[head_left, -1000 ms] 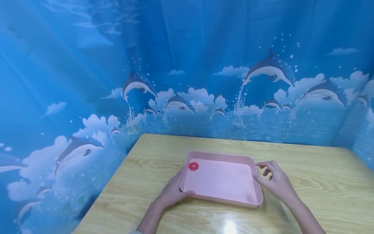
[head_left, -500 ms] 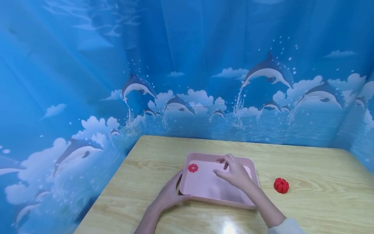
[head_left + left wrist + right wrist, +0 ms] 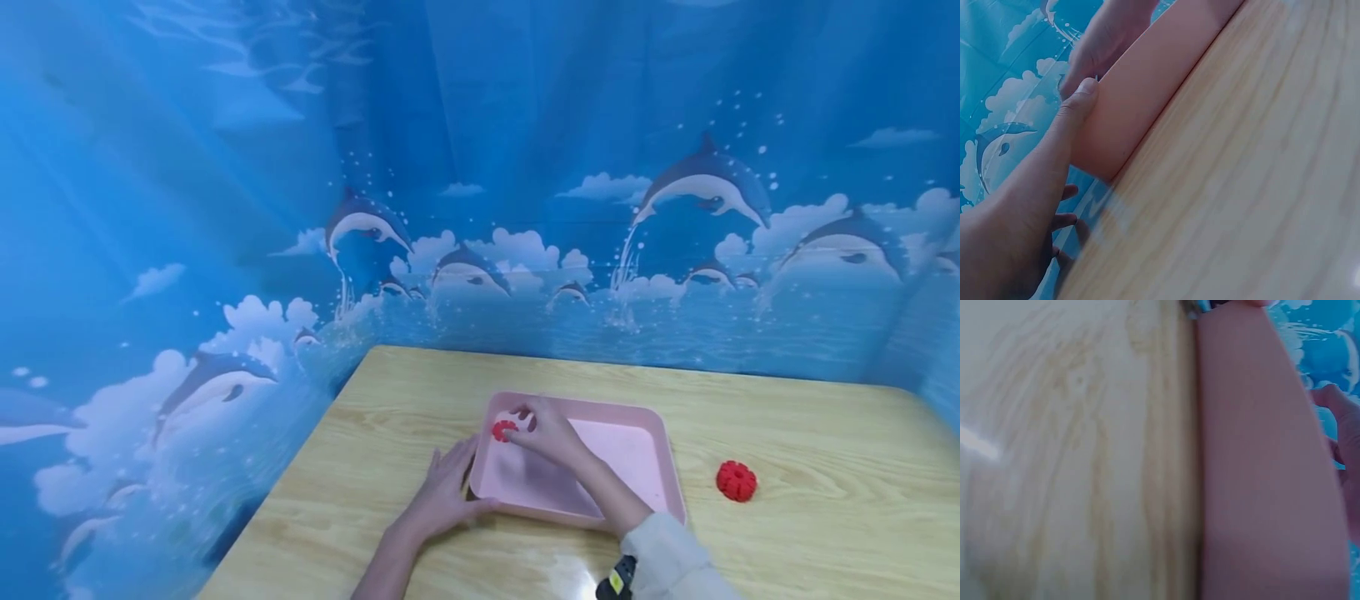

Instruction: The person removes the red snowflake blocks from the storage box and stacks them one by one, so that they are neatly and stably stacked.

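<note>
A pink tray (image 3: 577, 521) lies on the wooden table. Inside its far left corner is a flat red flower-shaped piece (image 3: 505, 430). My right hand (image 3: 551, 437) reaches over the tray, thumb and index finger parted beside that piece; whether they touch it is unclear. In the right wrist view the tray wall (image 3: 1266, 456) partly hides the right hand (image 3: 1344, 444). My left hand (image 3: 442, 496) rests at the tray's near left corner, with the thumb along the near side. In the left wrist view, the left thumb (image 3: 1082, 97) touches the tray corner while the other fingers hang loose.
Right of the tray, a red stack of flower-shaped pieces (image 3: 737, 481) stands on the table (image 3: 825, 467). A blue curtain printed with dolphins (image 3: 480, 183) hangs behind the table and on its left. A dark device (image 3: 618, 579) sits at my right wrist.
My right hand has left the tray's right edge, uncovering the red stack, and crossed leftward over the tray to the flat red piece. My left hand has stayed at the corner.
</note>
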Action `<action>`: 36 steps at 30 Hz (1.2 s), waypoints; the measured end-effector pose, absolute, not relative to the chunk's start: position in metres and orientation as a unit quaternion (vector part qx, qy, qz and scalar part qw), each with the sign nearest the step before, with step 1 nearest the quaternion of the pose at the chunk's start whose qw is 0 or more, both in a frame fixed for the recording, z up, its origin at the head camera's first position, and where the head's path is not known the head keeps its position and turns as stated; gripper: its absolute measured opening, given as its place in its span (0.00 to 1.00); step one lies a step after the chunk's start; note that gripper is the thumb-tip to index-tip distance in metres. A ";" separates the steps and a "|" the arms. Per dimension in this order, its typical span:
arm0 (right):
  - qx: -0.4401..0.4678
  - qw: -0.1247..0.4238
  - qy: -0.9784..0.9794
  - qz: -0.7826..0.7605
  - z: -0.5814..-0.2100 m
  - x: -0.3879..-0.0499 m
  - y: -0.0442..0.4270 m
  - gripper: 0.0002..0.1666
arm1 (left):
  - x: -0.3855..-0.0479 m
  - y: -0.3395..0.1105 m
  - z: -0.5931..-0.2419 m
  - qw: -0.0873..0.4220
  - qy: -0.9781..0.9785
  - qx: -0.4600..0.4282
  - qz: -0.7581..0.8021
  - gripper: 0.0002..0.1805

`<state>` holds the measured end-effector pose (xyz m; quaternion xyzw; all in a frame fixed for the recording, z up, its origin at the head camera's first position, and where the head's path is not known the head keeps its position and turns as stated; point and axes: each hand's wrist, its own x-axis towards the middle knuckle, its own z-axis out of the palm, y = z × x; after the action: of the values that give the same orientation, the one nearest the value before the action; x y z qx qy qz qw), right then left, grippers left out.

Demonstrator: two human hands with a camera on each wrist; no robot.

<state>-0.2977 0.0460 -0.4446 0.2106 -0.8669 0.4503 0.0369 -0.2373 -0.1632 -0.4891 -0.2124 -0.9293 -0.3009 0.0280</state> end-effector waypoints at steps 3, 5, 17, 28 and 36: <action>0.204 0.034 -0.862 0.464 -0.454 -0.302 0.044 0.20 | -0.237 -0.161 -0.490 0.028 -0.927 -0.218 -0.304 0.54; 0.191 0.039 -0.864 0.464 -0.460 -0.303 0.044 0.20 | -0.238 -0.159 -0.490 0.028 -0.926 -0.219 -0.306 0.54; 0.159 0.051 -0.879 0.448 -0.483 -0.308 0.046 0.23 | -0.237 -0.157 -0.489 0.029 -0.925 -0.215 -0.310 0.55; 0.179 0.088 -0.907 0.370 -0.491 -0.311 0.036 0.23 | -0.237 -0.163 -0.489 0.028 -0.929 -0.211 -0.302 0.54; 0.178 0.092 -0.912 0.358 -0.492 -0.312 0.037 0.22 | -0.237 -0.162 -0.489 0.029 -0.928 -0.210 -0.307 0.54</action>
<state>-0.3119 0.0371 -0.4921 0.1782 -0.9121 0.3575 0.0923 -0.2372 -0.1623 -0.4895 -0.2098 -0.9277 -0.3074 0.0291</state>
